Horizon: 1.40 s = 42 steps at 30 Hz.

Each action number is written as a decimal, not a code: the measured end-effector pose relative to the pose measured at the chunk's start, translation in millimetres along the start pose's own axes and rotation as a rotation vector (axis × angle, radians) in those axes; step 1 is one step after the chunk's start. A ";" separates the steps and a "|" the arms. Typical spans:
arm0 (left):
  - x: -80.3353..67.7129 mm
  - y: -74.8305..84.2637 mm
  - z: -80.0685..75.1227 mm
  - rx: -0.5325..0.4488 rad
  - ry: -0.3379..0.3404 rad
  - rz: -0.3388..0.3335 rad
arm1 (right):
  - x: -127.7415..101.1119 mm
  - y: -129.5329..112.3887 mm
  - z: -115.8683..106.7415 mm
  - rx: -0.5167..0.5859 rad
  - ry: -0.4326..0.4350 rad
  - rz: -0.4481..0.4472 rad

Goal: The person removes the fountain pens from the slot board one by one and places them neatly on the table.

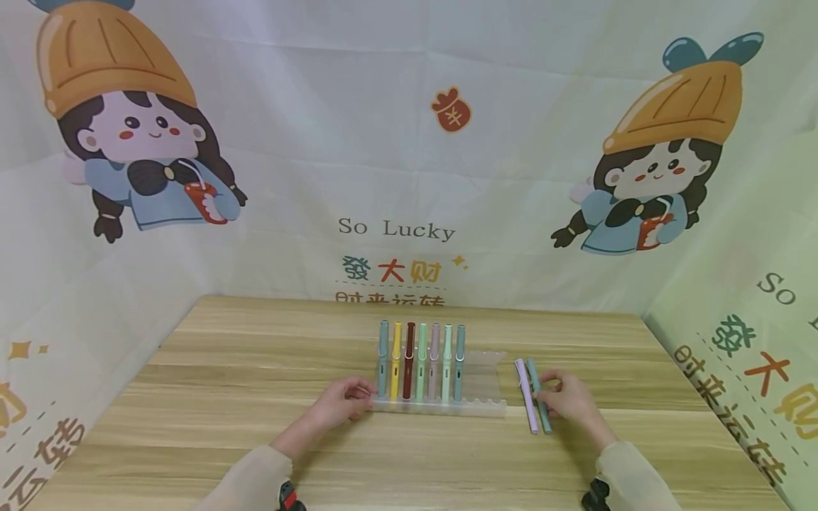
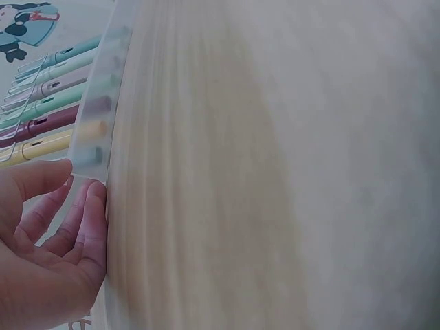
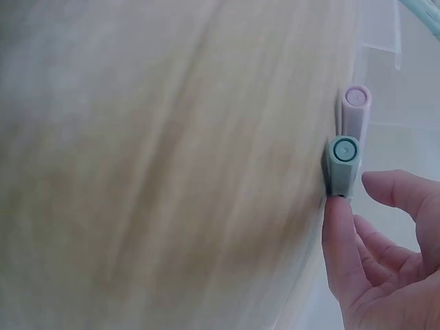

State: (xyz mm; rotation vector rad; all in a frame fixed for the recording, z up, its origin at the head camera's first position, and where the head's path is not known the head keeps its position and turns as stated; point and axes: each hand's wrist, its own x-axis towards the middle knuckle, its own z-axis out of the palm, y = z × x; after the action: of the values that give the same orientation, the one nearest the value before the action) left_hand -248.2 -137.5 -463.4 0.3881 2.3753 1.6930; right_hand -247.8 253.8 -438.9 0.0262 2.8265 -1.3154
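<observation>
Worktop (image 1: 319, 454): wood-look, streaky lengthwise grain, smooth, soft low sheen; rack (image 1: 441, 408) on it see-through plastic, smooth, its front lip milky, almost frosted, with pale glints along the edge. Pens (image 1: 408, 369) in the rack, plus loose lilac pen (image 1: 527, 397) and teal pen (image 1: 546, 421), all smooth hard plastic by look, light sheen, with thin wire-like clips, seemingly metal. Backdrop (image 1: 307, 142): printed cloth, matt, faintly creased; sleeves (image 1: 255, 475) plain matt cloth.
</observation>
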 end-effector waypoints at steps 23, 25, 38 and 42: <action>-0.7 1.2 -0.6 0.005 -0.011 0.019 | -5.4 -33.2 18.0 0.208 0.080 -0.147; -5.1 10.7 -0.1 0.007 -0.009 0.020 | -5.6 -36.7 22.0 0.244 0.080 -0.146; -0.5 -0.5 -0.5 0.000 -0.014 0.035 | -4.3 -54.0 50.7 0.440 0.101 -0.155; -1.5 1.1 -0.9 0.002 -0.014 0.032 | -4.4 -58.9 57.4 0.465 0.089 -0.161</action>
State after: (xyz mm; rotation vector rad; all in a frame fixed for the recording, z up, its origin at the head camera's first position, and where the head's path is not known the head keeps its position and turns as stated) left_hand -247.0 -138.4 -462.0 0.4383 2.3736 1.6960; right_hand -244.1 171.9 -430.8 -0.1405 2.5635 -2.0240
